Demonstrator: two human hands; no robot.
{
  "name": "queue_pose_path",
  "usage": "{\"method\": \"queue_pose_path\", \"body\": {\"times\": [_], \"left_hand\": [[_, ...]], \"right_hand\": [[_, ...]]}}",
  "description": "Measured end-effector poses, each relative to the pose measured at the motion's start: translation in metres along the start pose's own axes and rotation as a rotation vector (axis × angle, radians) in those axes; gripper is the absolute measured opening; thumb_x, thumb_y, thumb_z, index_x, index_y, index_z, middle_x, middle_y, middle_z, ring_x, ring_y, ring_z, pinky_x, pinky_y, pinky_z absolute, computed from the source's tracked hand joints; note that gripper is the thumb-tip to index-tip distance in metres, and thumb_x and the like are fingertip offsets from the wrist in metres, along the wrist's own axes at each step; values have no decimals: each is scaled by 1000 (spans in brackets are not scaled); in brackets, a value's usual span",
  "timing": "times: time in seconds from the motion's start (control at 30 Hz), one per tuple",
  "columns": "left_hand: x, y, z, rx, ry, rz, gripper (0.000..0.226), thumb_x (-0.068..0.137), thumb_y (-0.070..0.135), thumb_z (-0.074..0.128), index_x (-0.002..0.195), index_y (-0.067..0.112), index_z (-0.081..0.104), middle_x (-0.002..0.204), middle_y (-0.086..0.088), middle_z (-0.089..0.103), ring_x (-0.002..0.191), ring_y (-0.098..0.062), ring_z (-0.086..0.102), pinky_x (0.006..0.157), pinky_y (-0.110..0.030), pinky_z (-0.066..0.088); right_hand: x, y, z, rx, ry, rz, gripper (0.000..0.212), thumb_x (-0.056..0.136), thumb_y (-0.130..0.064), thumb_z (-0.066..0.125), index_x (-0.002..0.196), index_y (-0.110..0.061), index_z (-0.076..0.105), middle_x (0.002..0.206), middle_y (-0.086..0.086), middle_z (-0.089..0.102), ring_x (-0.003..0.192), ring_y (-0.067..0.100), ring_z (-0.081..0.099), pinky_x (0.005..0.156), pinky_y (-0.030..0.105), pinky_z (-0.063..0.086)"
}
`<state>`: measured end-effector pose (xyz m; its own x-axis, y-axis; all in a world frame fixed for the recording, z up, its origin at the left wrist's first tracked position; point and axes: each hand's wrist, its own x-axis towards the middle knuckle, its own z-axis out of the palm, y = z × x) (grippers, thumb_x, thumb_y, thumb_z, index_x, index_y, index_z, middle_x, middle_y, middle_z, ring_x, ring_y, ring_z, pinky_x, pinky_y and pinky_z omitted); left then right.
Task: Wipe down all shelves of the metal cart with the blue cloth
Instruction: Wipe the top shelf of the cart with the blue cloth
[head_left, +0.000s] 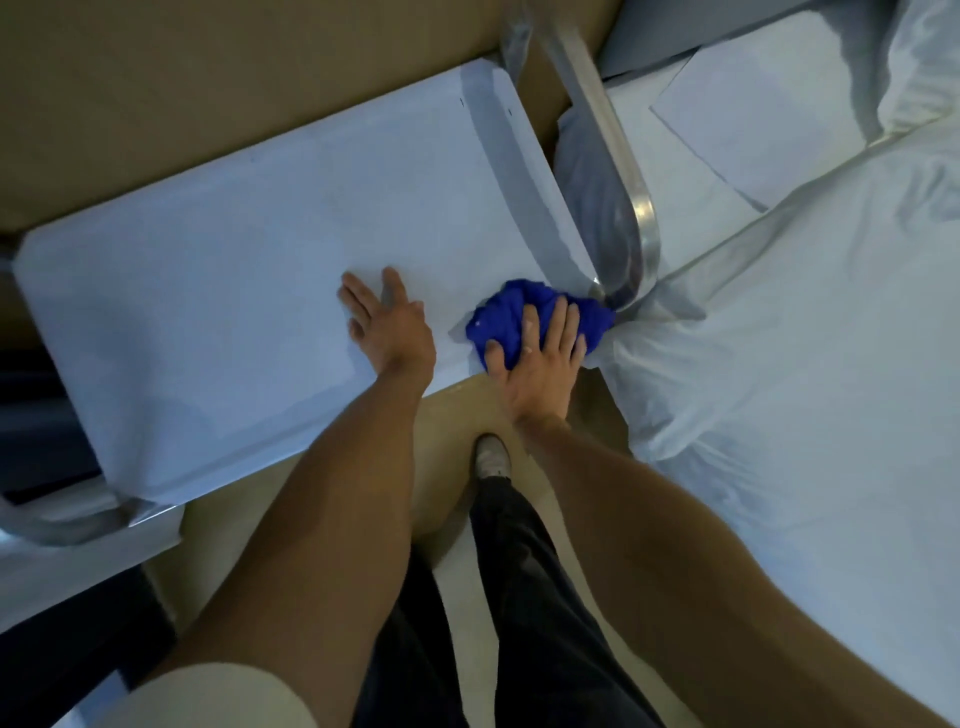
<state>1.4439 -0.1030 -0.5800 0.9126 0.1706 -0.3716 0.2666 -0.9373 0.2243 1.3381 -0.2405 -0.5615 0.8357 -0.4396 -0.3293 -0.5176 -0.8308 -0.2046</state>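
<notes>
Blue cloth (540, 317), bunched into a loose wad, lies on the cart's top shelf (208, 322) at its near right corner, just beside the foot of the curved metal handle (618, 208). We see the right hand (545, 353) laid palm-down over the cloth, fingers straight and spread, pressing rather than clutching it. We see the left hand (387, 325) resting flat on the bare shelf near the front edge, fingers extended, thumb apart, holding nothing. Both forearms reach forward from the bottom of the view. Below the shelf edge a shoe (491, 457) and a dark trouser leg show on the floor. White bedding (805, 364) fills the right side. The cart's lower shelves are hidden, and the handle's top is cut off.
</notes>
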Motion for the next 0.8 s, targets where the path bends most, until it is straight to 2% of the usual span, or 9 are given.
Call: {"method": "queue_pose_path", "body": {"times": [0.13, 0.2, 0.27, 0.37, 0.43, 0.5, 0.57, 0.63, 0.8], "left_hand": [[2, -1, -5, -12, -48, 9, 53, 103, 25, 40, 153, 23, 23, 162, -22, -6, 150, -35, -4, 116, -48, 20], [7, -10, -25, -23, -90, 79, 47, 100, 18, 42, 146, 17, 37, 159, -23, 14, 147, -36, 14, 114, -43, 26], [10, -32, -58, 38, -75, 140, 42, 96, 15, 43, 138, 14, 48, 144, -19, 42, 133, -36, 40, 106, -41, 35], [13, -88, -104, 183, 12, 53, 41, 94, 12, 44, 134, 12, 51, 127, -18, 54, 117, -35, 53, 98, -42, 40], [7, -129, -117, 215, -33, -85, 40, 95, 17, 47, 135, 11, 48, 132, -20, 48, 121, -36, 49, 99, -43, 39], [-7, -164, -114, 208, -148, -206, 49, 95, 30, 54, 140, 17, 41, 144, -22, 33, 128, -38, 40, 101, -47, 38], [-23, -188, -99, 158, -252, -247, 70, 89, 41, 65, 147, 27, 28, 155, -23, 9, 137, -42, 26, 102, -52, 38], [-30, -200, -87, 131, -268, -212, 84, 86, 41, 70, 151, 30, 18, 158, -23, -7, 142, -44, 13, 103, -52, 40], [-26, -216, -89, 184, -243, -194, 90, 86, 45, 69, 154, 29, 13, 158, -24, -4, 141, -45, 19, 103, -47, 43]], "right_hand": [[-12, -23, 18, -80, -63, -244, 70, 97, -63, 28, 154, -22, 33, 165, 16, 11, 153, 33, 2, 122, 51, 3], [-10, -24, 16, -121, -87, -258, 69, 98, -63, 24, 156, -25, 29, 166, 14, 6, 153, 32, -1, 122, 51, 2], [-8, -29, 7, -134, -103, -234, 69, 99, -63, 21, 157, -25, 24, 166, 14, 0, 153, 31, -6, 122, 51, -1], [-12, -40, 0, -152, -158, -187, 68, 101, -59, 23, 159, -24, 16, 166, 15, -4, 152, 33, -8, 122, 52, 0], [-16, -51, -1, -173, -175, -139, 69, 102, -57, 23, 160, -22, 12, 166, 17, -4, 152, 34, -8, 122, 53, 2], [-18, -61, 2, -174, -173, -125, 69, 102, -55, 22, 160, -19, 10, 165, 18, -4, 152, 35, -7, 122, 52, 3], [-25, -67, 10, -173, -161, -150, 69, 103, -54, 21, 160, -17, 8, 165, 20, -4, 152, 36, -6, 123, 52, 2], [-39, -80, 24, -186, -142, -196, 69, 103, -53, 19, 160, -16, 8, 165, 20, -4, 152, 37, -6, 122, 52, 0], [-92, -168, 67, -150, -225, -413, 67, 103, -49, 28, 159, -17, 10, 164, 20, -8, 152, 36, -9, 121, 50, -4]]}}
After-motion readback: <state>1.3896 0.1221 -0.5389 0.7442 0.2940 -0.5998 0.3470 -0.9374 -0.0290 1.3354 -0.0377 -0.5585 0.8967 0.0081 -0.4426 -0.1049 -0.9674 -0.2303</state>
